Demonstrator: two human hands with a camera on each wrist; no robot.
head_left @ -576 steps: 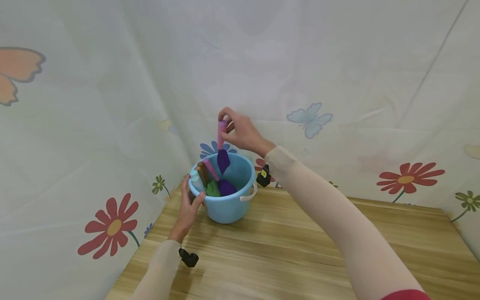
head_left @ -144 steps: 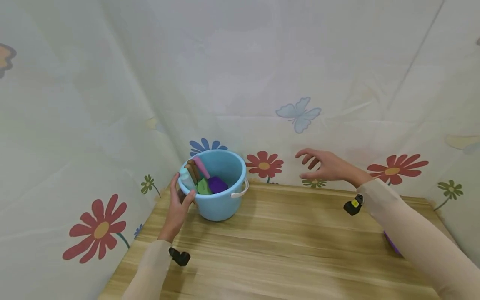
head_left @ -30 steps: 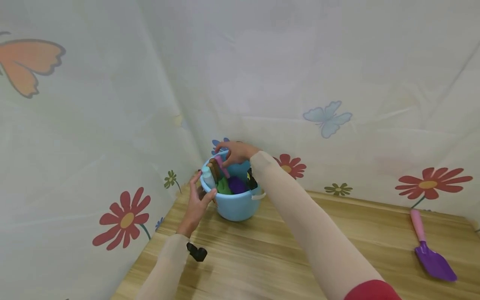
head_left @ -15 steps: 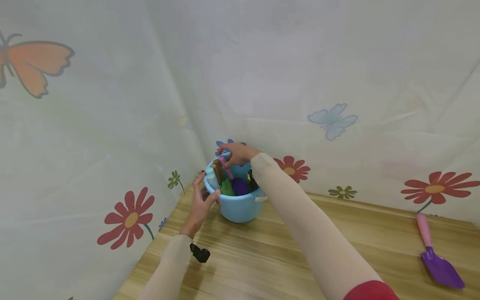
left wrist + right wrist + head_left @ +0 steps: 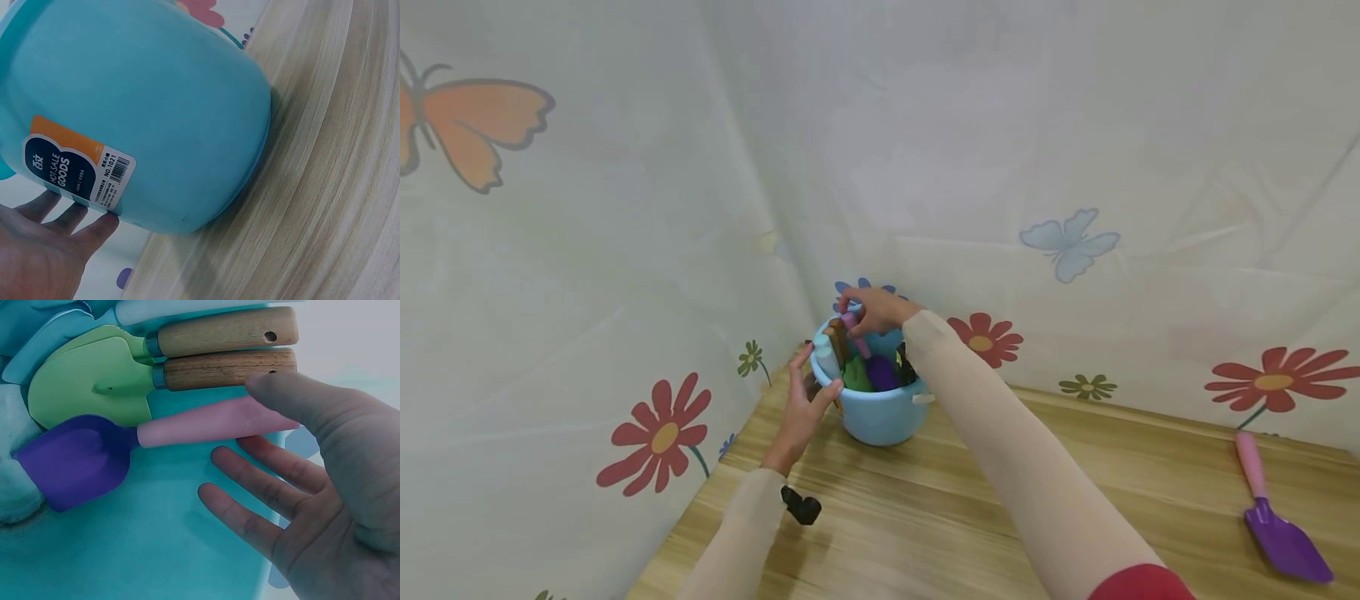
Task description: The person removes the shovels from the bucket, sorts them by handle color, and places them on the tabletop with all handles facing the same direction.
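Inside the smooth, rounded blue bucket (image 5: pixel 882 422) on the wood-grained table (image 5: pixel 895 517), two green shovels (image 5: pixel 87 387) with grained wooden handles lie beside a pink-and-purple shovel (image 5: pixel 187 426), its grip smooth and tapered, its blade broad and scooped. With my right hand (image 5: pixel 337 519) reaching over the rim, I pinch its pink handle between thumb and forefinger, other fingers spread apart. My left hand (image 5: pixel 800 408) rests, fingers spread, against the bucket's side.

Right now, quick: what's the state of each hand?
Left hand: open, touching the outside of the blue bucket.
Right hand: pinching the pink-handled purple shovel inside the bucket.
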